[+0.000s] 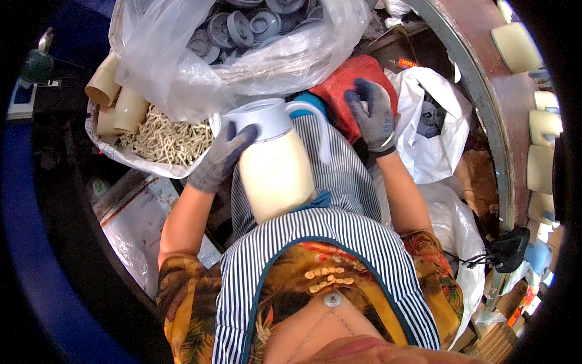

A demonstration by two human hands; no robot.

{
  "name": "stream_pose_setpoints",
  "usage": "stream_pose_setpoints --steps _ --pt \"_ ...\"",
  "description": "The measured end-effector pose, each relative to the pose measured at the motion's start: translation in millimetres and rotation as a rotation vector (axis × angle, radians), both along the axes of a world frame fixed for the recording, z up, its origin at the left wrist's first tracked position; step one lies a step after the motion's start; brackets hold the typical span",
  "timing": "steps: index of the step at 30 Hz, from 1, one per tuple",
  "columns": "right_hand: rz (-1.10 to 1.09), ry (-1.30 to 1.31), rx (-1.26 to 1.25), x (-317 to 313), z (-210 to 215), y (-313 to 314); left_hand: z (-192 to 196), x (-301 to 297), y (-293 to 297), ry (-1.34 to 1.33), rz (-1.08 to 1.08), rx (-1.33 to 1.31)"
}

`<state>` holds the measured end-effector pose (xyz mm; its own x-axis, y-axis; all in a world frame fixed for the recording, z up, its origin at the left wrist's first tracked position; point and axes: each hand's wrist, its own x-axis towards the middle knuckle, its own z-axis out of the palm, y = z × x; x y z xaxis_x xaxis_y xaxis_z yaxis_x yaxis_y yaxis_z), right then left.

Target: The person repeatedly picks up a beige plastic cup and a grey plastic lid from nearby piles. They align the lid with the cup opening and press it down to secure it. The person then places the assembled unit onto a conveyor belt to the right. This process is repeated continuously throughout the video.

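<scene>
A cream jug (276,173) with a pale grey collar, spout and handle leans against my lap, its base near my striped apron. My left hand (225,151), in a grey glove with dark blue fingers, is closed on the jug's left side just below the collar. To the right of the handle, my gloved right hand (373,115) is raised over a red bag (339,91). Its fingers curl around a pale, round-edged piece (385,100), mostly hidden by the glove, so its kind is unclear.
A plastic-lined bag (176,67) of round grey parts stands ahead. At left, a white sack (115,159) holds thin beige pieces and cream cylinders. A white bag (451,109) with grey parts sits right. Cream jug bodies (541,170) line a curved bench (485,79) at far right.
</scene>
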<state>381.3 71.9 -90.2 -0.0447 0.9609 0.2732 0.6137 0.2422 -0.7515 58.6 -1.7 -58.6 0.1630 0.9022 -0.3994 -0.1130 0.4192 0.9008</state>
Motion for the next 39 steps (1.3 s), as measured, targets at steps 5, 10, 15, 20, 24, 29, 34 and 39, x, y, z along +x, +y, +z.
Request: stream_pose_setpoints --steps 5,10,15,20,24,29,34,39 --pt "-0.007 -0.903 0.39 62 -75 16 64 0 14 0.011 0.215 0.336" --pt "-0.403 0.273 -0.045 91 -60 6 88 68 84 0.371 -0.061 1.024" --pt "-0.353 0.156 0.04 158 -4 -25 7 175 146 0.178 -0.163 1.169" --pt "-0.264 -0.102 0.63 109 167 -22 -7 195 154 0.257 -0.202 1.061" --pt "-0.276 -0.687 0.97 85 238 7 -22 189 157 0.412 -0.173 1.072" --pt "0.125 -0.806 0.626 34 127 42 -27 180 157 0.554 -0.236 1.081" --pt "-0.209 -0.169 0.503 84 119 8 72 141 176 0.378 -0.406 0.947" --pt "-0.31 -0.255 0.187 129 25 -15 84 263 173 1.152 -0.335 1.089"
